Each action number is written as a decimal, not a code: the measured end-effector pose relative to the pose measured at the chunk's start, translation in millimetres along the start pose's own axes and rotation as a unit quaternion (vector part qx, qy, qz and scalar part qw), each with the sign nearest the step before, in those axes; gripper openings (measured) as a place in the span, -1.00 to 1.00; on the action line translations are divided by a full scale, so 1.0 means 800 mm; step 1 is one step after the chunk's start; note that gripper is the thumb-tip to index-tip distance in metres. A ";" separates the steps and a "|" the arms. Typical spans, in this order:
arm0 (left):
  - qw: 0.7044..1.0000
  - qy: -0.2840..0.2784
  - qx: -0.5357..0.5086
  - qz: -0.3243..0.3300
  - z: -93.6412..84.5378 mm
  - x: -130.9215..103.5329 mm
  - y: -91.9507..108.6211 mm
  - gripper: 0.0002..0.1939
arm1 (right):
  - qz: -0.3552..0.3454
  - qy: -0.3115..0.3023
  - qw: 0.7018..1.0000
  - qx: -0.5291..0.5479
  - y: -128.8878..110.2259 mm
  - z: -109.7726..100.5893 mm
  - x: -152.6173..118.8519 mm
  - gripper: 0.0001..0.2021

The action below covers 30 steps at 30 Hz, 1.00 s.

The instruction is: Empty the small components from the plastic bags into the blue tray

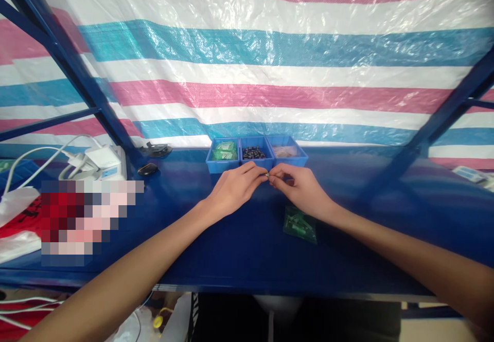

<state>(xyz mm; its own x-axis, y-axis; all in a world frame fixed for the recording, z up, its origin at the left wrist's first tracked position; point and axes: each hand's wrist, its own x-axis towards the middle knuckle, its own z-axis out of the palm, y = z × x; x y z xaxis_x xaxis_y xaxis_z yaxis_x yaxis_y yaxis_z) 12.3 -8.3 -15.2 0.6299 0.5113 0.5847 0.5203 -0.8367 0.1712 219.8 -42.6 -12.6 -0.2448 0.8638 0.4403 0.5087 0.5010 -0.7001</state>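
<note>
My left hand (235,189) and my right hand (301,187) meet at the fingertips just in front of the blue bins. Pinched between them is a small metallic piece (267,175), too small to name and mostly hidden by the fingers. A green clear bag (299,225) with slim parts inside lies flat on the table below my right hand. Behind my hands stand three joined blue bins: the left bin (223,167) holds green bags, the middle bin holds many small dark parts (253,153), and the right bin holds clear bags (284,151).
The blue table (231,254) ends at a front edge near my lap. At the left are a power strip (119,164) with white plugs and cables, a black mouse-like object (148,169) and a red-and-white bag (23,218). Blue frame posts (87,82) and a striped sheet (270,49) stand behind.
</note>
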 end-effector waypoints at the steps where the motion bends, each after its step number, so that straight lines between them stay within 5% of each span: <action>1: 1.000 0.007 -0.001 0.001 0.000 0.000 0.001 -0.73 | 0.001 0.000 1.000 0.002 0.000 0.000 0.000 -0.86; 16: 0.996 0.009 -0.086 -0.026 0.000 0.002 0.001 -0.83 | 0.037 -0.028 0.996 0.081 0.003 -0.002 0.005 -0.83; 30: 0.966 0.006 -0.219 -0.137 0.008 0.008 0.002 -0.91 | -0.129 0.028 0.978 -0.164 0.000 -0.002 -0.002 -0.90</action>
<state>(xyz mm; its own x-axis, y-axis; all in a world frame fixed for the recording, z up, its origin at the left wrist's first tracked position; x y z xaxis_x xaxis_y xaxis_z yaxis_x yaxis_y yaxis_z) 20.9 -5.5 -16.1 0.4952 0.7256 0.4777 0.3714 -0.6739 0.6387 221.7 -44.0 -12.5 -0.3592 0.7017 0.6153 0.6753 0.6505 -0.3476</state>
